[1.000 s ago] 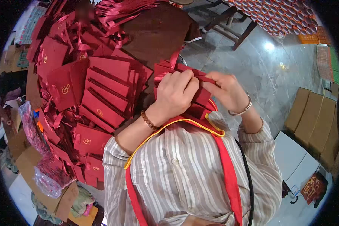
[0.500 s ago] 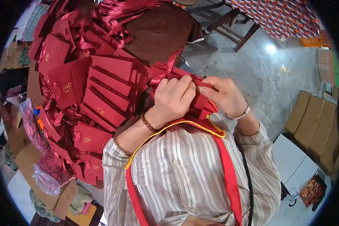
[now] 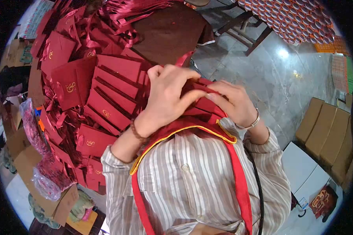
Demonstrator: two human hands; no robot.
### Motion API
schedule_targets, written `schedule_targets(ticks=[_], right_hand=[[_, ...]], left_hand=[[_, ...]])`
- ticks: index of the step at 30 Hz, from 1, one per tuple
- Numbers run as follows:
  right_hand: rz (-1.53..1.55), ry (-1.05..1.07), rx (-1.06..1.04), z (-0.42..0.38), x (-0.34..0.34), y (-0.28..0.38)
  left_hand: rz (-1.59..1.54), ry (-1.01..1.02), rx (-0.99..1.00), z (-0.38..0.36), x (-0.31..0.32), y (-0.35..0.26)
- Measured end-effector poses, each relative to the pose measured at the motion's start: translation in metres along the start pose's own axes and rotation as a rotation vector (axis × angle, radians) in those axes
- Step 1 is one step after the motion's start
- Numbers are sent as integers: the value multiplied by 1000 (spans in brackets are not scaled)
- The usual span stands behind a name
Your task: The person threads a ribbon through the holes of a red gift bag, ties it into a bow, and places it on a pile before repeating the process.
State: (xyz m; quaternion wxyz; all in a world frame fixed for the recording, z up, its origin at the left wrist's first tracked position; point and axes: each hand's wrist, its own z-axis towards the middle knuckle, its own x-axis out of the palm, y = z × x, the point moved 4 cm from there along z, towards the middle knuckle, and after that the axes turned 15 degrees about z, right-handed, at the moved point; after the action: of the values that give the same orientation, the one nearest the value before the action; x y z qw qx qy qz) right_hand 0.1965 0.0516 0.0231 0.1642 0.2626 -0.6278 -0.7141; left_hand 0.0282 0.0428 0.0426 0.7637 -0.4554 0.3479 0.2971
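Grey marbled floor (image 3: 280,80), glossy, lit by a bright reflection, lying beyond the fingers. One brown-covered tabletop (image 3: 166,35), cloth edged in white, ahead of the fingers and slightly left. One left hand (image 3: 164,92), beaded bracelet (image 3: 138,132) at the wrist, back upward; thumb and index finger spread moderately apart over the held item, remaining fingers curled; whether these curled fingers grip anything cannot be told. One right hand (image 3: 237,103), silver-coloured bangle (image 3: 255,118) at the wrist; fingers and thumb narrow, pinching a folded edge of the item. One dark red packet (image 3: 208,105), located between and below the two hands, partly hidden by them, in front of the person's chest; one red ribbon end (image 3: 184,58) rising just beyond the left fingers. Assorted red packets (image 3: 117,84), many, left of the left fingers: several overlapping in a slanted row, others heaped loosely, some with gold emblems. Loose red ribbons (image 3: 125,13), a bundle, farther ahead and left. One red apron (image 3: 180,124), yellow-edged, directly below the fingers, over a striped shirt (image 3: 184,172). One wooden stool (image 3: 245,33), ahead and right of the fingers. Brown cartons (image 3: 321,131), upright side by side, well apart to the right.
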Motion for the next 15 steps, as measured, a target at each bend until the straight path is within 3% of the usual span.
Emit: schedule_targets(ticks=[4,5,8,11,12,15], right_hand=[[-173,18,-7,1,10,9],[-207,-4,-25,2,11,11],[-265,-31,-59,2,19,16],[-284,-51,-73,4,20,14],[-277,-61,-74,5,19,12],[-214,-48,-82,8,18,6]], left_hand=[[-78,467,-23,14,-2,22],[-74,462,-33,21,-5,26],[-156,893,-37,34,4,26],[-215,982,1,41,16,29],[-276,991,-104,40,19,32],[-240,989,-103,44,20,32]])
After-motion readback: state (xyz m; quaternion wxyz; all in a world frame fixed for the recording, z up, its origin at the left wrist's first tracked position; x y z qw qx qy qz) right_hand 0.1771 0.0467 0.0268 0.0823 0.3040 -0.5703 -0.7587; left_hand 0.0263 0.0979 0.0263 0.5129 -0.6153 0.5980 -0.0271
